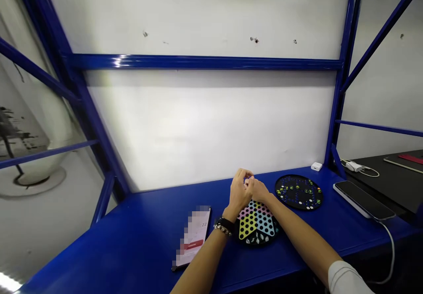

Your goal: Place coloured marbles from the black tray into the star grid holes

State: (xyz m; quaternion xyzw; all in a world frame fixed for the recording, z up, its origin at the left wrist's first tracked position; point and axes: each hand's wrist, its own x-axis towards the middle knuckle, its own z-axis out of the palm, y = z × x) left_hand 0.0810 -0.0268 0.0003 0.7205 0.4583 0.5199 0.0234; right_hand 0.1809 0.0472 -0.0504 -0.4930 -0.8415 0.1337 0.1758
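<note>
Left hand (238, 193) and right hand (260, 190) are meeting over the star board (256, 226), fingers pinching narrow; contents indiscernible.

The tabletop (132, 237) and crossbar (198, 61) are reading as blue painted metal, smooth and glossy, the bar throwing back glare; the wall (205, 126) behind is looking matt white, faintly scuffed. The holed star board (256, 223) and the round black tray (299, 192) are presenting as hard, smooth plastic, the tray shinier. The phone (363, 200) is showing glossy dark glass; the sleeve (346, 281) is appearing as soft white cloth.
</note>
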